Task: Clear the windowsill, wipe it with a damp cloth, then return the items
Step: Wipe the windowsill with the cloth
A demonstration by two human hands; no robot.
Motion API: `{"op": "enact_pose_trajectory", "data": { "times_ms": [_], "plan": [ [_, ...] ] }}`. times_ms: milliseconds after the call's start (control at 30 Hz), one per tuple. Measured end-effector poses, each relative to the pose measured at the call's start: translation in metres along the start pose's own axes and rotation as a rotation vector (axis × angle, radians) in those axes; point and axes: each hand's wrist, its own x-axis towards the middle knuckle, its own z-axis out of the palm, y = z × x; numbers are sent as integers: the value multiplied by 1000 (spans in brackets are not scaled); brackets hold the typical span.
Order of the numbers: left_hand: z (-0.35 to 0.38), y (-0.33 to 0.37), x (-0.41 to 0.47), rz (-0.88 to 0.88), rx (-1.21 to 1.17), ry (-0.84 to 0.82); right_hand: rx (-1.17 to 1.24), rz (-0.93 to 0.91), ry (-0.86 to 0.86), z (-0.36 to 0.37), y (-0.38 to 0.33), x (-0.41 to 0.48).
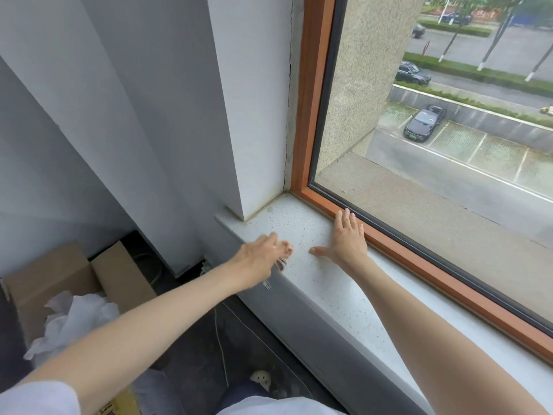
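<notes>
The windowsill is a white speckled stone slab running below the window. My right hand lies flat on it with straight fingers, the fingertips touching the orange window frame. My left hand is blurred at the sill's front edge, near the corner. Its fingers are curled over a small clear, brownish item that hangs under the palm; I cannot tell what the item is. No cloth is in view.
A white wall pillar closes off the sill's left end. On the floor at the lower left stands an open cardboard box with white packing paper. A thin cord and a small white object lie on the dark floor.
</notes>
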Motion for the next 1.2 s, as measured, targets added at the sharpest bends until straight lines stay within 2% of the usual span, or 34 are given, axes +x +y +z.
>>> {"op": "enact_pose_trajectory", "data": {
  "times_ms": [100, 167, 333, 433, 533, 700, 833, 933, 967, 1100, 1133, 1200],
  "plan": [
    [-6, -29, 21, -132, 37, 41, 20, -3, 10, 3, -1, -5],
    [-7, -20, 22, -167, 36, 68, 13, -1, 15, 4, -4, -10],
    [10, 14, -4, 99, 22, 13, 11, 0, 34, 10, -5, -18],
    [3, -6, 14, -19, 59, 41, 16, -2, 33, 9, -6, -23],
    [-3, 4, 26, -167, -14, 70, 11, 3, 30, 11, -7, -29],
    [17, 25, 7, 74, 72, 27, 5, 4, 30, 13, -6, -34],
    [4, 8, 41, -59, 27, 52, 2, -10, 26, 14, 0, -38],
    [2, 23, 66, -185, -98, 58, -16, -28, 16, 16, 6, -41],
    [3, 32, 68, -160, -77, 67, 7, -40, 30, 17, 10, -43],
    [19, 45, 54, 156, 93, -29, 128, -127, 126, 23, 35, -75],
    [17, 39, 54, 180, 100, -49, 135, -143, 146, 23, 41, -85],
    [13, 26, 64, 92, 66, -40, 128, -147, 169, 20, 57, -105]
  ]
}}
